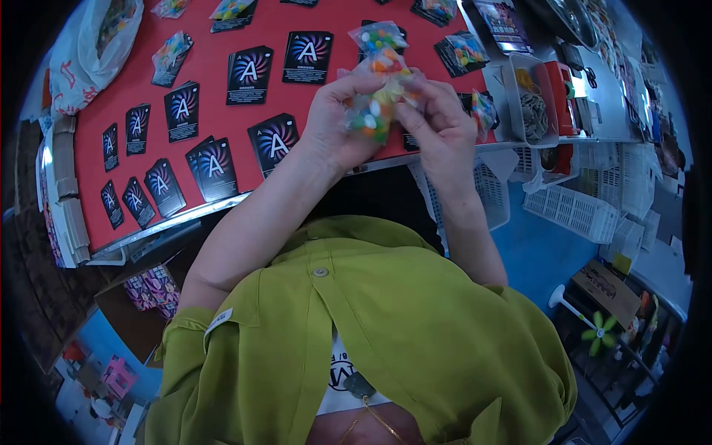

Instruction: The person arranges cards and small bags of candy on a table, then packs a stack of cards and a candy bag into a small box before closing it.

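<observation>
Over the near edge of the red tabletop (215,37), my left hand (337,122) holds a small see-through plastic bag of colourful little pieces (371,119). The fingers of my right hand (443,122) are closed on the same bag from the other side, thumb and fingertips at its gathered part. Just beyond my fingertips, another see-through bag of coloured pieces (380,35) rests on black cards. A stack of black cards with a large letter A (308,56) lies left of it, and a similar stack (274,143) is beside my left forearm.
Several more black card stacks (213,169) cover the table's left part. Some carry bagged pieces (467,50). A large white plastic bag (93,63) stands far left. At right are a plastic bin with rubber bands (531,107), a red object (560,89) and white baskets (571,211).
</observation>
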A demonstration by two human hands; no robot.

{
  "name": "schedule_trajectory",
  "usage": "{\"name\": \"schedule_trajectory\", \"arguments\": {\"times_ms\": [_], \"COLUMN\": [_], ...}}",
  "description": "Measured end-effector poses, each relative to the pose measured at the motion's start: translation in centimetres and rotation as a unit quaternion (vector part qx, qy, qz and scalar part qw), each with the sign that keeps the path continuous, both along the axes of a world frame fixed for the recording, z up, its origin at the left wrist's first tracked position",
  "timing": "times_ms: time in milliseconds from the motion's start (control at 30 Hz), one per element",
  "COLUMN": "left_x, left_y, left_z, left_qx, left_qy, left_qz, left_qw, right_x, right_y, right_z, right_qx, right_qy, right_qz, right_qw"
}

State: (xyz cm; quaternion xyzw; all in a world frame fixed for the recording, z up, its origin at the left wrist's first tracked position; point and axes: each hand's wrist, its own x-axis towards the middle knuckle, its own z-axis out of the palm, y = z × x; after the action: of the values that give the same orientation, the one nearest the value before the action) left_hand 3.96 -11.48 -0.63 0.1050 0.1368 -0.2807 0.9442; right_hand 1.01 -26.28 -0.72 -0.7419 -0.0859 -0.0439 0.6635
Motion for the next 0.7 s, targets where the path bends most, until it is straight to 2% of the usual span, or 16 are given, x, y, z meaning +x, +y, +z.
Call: {"name": "schedule_trajectory", "arguments": {"times_ms": [33, 100, 167, 200, 233, 300, 367, 400, 433, 467, 500, 533, 567, 600, 633, 700], "left_x": [-0.1, -0.1, 0.0, -0.1, 0.0, 0.1, 0.2, 0.1, 0.0, -0.1, -0.1, -0.4, -0.6, -0.8, -1.5, -1.2], "left_y": [0.4, 0.8, 1.1, 1.2, 1.5, 2.2, 2.8, 2.9, 3.1, 3.2, 3.3, 3.2, 2.9, 2.6, 2.5, 3.3], "left_z": [0.2, 0.5, -0.3, -0.5, -0.6, -0.5, -0.1, 0.1, 0.1, 0.1, 0.1, -0.1, -0.2, 0.0, 0.8, 1.0], "left_qx": [0.003, 0.093, 0.116, 0.139, 0.139, 0.084, 0.101, 0.118, 0.119, 0.122, 0.126, 0.13, 0.138, 0.145, 0.117, 0.102], "left_qy": [0.002, -0.001, 0.018, 0.038, 0.039, -0.044, -0.069, -0.093, -0.093, -0.11, -0.127, -0.127, -0.148, -0.17, -0.139, -0.112], "left_qz": [0.005, 0.017, 0.026, 0.032, 0.032, 0.042, 0.077, 0.111, 0.115, 0.104, 0.092, 0.094, 0.096, 0.097, 0.09, 0.101], "left_qw": [1.0, 0.995, 0.993, 0.989, 0.989, 0.995, 0.99, 0.982, 0.982, 0.981, 0.98, 0.979, 0.975, 0.97, 0.979, 0.983], "right_x": [0.0, -0.1, -0.4, -0.9, -1.1, -1.3, -1.7, -2.0, -2.1, -1.9, -1.6, -1.4, -1.6, -1.7, -1.5, -0.8], "right_y": [0.1, -0.2, -0.6, -0.8, -1.0, -2.7, -3.1, -2.7, -2.2, -1.8, -1.3, -0.5, 1.0, 3.1, 4.5, 4.8], "right_z": [0.0, 0.4, 0.4, 0.6, 0.8, 0.5, 0.0, 0.1, 0.1, 0.3, 0.6, 1.1, 2.1, 3.1, 2.4, 1.1], "right_qx": [0.003, 0.078, 0.058, 0.055, 0.052, 0.015, -0.02, -0.361, -0.651, -0.649, -0.52, -0.376, -0.285, -0.192, -0.206, -0.189], "right_qy": [0.002, -0.006, -0.012, 0.021, 0.052, 0.081, 0.111, -0.023, -0.158, -0.162, -0.165, -0.162, -0.126, -0.091, -0.193, -0.213], "right_qz": [0.005, -0.021, -0.036, -0.078, -0.12, -0.107, -0.094, -0.132, -0.151, -0.147, -0.1, -0.052, 0.011, 0.074, 0.072, 0.087], "right_qw": [1.0, 0.997, 0.998, 0.995, 0.99, 0.991, 0.989, 0.923, 0.727, 0.729, 0.832, 0.911, 0.95, 0.974, 0.957, 0.955]}}
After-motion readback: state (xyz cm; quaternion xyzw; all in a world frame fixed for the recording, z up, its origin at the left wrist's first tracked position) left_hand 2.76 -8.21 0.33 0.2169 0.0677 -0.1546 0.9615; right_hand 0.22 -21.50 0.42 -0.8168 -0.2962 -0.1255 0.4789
